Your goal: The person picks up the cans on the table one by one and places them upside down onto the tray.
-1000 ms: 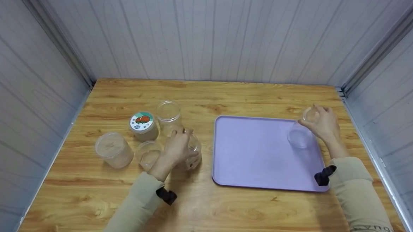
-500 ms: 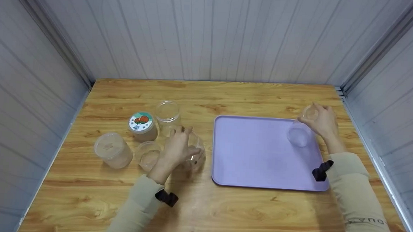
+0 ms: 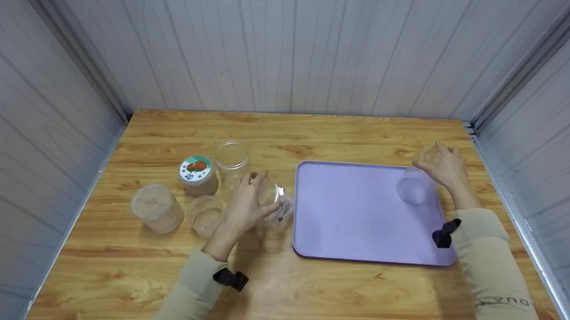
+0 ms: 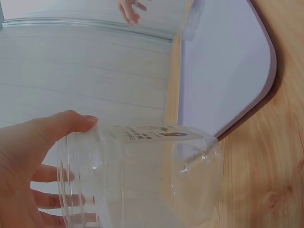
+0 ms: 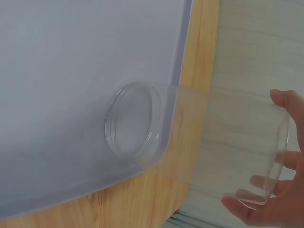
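Observation:
My left hand (image 3: 244, 204) grips a clear plastic jar (image 3: 278, 209) by its threaded rim, thumb on one side and fingers on the other. A printed label shows on that jar (image 4: 142, 175) in the left wrist view; its base lies close to the tray's left edge. At the far right corner of the lilac tray (image 3: 350, 217), my right hand (image 3: 446, 169) holds another clear jar (image 3: 414, 187) by its closed end. This jar (image 5: 228, 137) is upside down, its threaded rim on the tray in the right wrist view.
Left of my left hand stand a jar with a carrot-coloured picture on its lid (image 3: 195, 168), an open clear jar (image 3: 232, 159), a low clear tub (image 3: 205, 215) and a cloudy lidded tub (image 3: 157, 207). Pale panel walls (image 3: 291, 48) enclose the wooden table.
The jar in my left hand has shifted right toward the tray and tilted, with its label now showing. My right hand and its jar have hardly moved.

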A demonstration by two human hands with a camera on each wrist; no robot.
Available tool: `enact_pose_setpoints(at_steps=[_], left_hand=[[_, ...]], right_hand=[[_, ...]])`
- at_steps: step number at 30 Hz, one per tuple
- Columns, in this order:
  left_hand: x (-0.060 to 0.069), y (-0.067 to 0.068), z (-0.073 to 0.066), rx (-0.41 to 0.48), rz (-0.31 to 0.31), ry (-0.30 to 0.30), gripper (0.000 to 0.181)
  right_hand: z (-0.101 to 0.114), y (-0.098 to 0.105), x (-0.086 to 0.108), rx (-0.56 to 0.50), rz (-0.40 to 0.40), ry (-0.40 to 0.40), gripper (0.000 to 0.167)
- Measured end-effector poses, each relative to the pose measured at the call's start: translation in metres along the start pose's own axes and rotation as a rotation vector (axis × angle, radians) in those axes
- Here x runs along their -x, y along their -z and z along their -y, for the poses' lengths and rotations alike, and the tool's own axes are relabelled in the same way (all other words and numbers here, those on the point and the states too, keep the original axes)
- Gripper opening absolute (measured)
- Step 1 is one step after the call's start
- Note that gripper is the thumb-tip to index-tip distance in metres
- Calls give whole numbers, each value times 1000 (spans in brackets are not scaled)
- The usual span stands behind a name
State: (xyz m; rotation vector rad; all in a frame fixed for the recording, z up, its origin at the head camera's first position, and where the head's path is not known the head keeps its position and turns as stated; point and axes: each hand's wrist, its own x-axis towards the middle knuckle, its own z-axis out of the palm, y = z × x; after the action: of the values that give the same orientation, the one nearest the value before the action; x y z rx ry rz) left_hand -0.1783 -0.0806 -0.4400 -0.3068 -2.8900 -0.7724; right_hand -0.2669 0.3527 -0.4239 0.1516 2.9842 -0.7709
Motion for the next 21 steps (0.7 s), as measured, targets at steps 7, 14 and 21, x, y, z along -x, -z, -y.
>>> enact_pose_setpoints(at_steps=[7,14,21], left_hand=[[0,-3,-1,54,-103,-98,75],[1,-4,-4,116,-192,-147,71],[1,-6,-7,166,-270,-161,71]], right_hand=[[-2,0,-3,19,-5,54,97],[-5,0,-1,-3,-22,17,100],[-6,0,1,-17,-59,-4,100]])
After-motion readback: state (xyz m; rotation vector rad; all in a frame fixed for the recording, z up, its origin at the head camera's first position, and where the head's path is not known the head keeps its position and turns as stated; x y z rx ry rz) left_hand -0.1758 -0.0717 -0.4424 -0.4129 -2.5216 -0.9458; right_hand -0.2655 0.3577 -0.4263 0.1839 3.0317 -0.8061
